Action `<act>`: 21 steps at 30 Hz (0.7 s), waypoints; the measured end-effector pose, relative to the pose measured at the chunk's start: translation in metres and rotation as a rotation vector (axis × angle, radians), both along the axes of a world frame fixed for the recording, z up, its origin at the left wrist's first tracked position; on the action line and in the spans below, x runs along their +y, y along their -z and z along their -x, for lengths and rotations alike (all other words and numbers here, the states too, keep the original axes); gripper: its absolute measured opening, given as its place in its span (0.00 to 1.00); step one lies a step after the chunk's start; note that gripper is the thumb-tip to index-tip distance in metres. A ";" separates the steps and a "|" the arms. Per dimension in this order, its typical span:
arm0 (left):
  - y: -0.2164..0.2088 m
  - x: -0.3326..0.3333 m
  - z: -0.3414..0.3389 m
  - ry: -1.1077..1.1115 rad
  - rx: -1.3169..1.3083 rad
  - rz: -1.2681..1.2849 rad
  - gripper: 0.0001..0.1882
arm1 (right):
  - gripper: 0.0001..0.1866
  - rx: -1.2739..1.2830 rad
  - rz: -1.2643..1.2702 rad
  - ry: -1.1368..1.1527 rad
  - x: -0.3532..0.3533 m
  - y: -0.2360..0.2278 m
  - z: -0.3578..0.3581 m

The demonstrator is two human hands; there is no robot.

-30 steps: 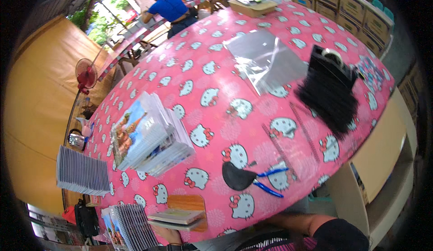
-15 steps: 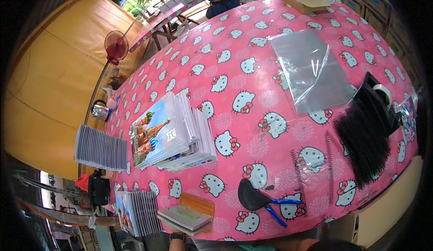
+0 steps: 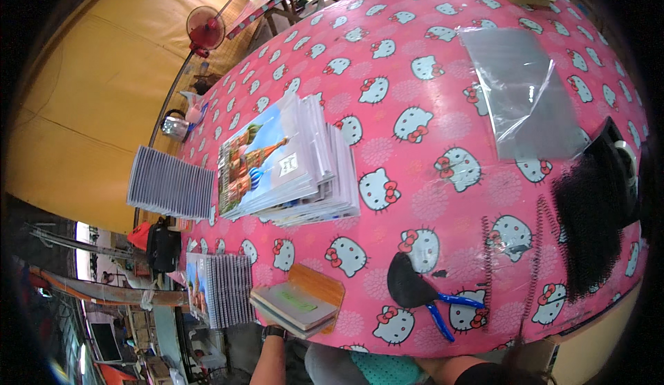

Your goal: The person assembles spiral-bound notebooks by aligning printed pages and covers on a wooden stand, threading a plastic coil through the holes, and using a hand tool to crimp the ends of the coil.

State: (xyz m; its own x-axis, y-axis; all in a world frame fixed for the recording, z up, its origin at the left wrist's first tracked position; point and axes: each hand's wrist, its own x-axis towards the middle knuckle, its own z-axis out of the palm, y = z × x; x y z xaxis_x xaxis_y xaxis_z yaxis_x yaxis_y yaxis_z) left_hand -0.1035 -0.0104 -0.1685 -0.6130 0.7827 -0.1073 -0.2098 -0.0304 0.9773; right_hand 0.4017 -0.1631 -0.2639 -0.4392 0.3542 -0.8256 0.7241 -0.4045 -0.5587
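My left forearm (image 3: 270, 361), with a dark wristwatch (image 3: 274, 331), reaches up to the table's near edge. The hand beyond the watch is hidden beside a wooden stand (image 3: 318, 281), which bears a grey board (image 3: 294, 298) with a green strip. My right forearm (image 3: 443, 368) crosses low at the bottom edge; its hand does not show. Left of the stand is a row of spiral-bound notebooks (image 3: 232, 292) with a domed-building cover. To the right lie blue-handled pliers (image 3: 443, 309) with a broad dark head. Long black spiral coils (image 3: 486, 267) lie beyond them.
Stacked picture-covered booklets (image 3: 277, 157) and another notebook row (image 3: 169, 184) stand at the left. Clear plastic sheets (image 3: 522, 95) lie at the far right. A heap of black coils (image 3: 588, 233) sits near the right edge. A fan (image 3: 205, 29) stands beyond the pink table.
The whole view has tilted, so the table items appear higher and further right. More of my left forearm shows, and a teal dotted cloth has come further into view at the bottom.
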 end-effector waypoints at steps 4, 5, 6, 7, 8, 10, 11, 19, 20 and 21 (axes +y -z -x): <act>0.009 0.005 0.003 0.005 -0.014 -0.035 0.15 | 0.17 -0.028 -0.011 -0.014 0.001 0.001 -0.003; 0.013 0.006 0.005 -0.005 0.005 -0.040 0.14 | 0.17 -0.035 -0.018 -0.022 0.003 0.002 -0.003; 0.016 0.004 0.010 -0.017 0.031 -0.030 0.14 | 0.17 -0.037 -0.024 -0.027 0.005 0.001 -0.002; 0.019 0.004 0.014 -0.027 0.056 -0.018 0.14 | 0.17 -0.035 -0.029 -0.039 0.006 0.001 -0.001; 0.021 0.004 0.017 -0.030 0.182 0.016 0.14 | 0.17 -0.039 -0.035 -0.041 0.007 0.001 -0.001; 0.023 0.009 0.017 -0.037 0.440 0.081 0.14 | 0.17 -0.040 -0.048 -0.053 0.010 0.001 0.002; 0.022 0.010 0.017 -0.038 0.577 0.119 0.14 | 0.17 -0.036 -0.051 -0.057 0.013 0.001 0.004; -0.010 0.023 -0.009 -0.070 0.951 0.309 0.16 | 0.17 0.001 -0.090 -0.094 0.019 -0.002 0.003; -0.023 0.025 -0.016 -0.034 1.115 0.374 0.16 | 0.17 0.006 -0.091 -0.098 0.019 -0.002 0.005; -0.029 0.022 -0.021 0.000 1.278 0.454 0.17 | 0.17 0.005 -0.085 -0.100 0.014 -0.003 0.005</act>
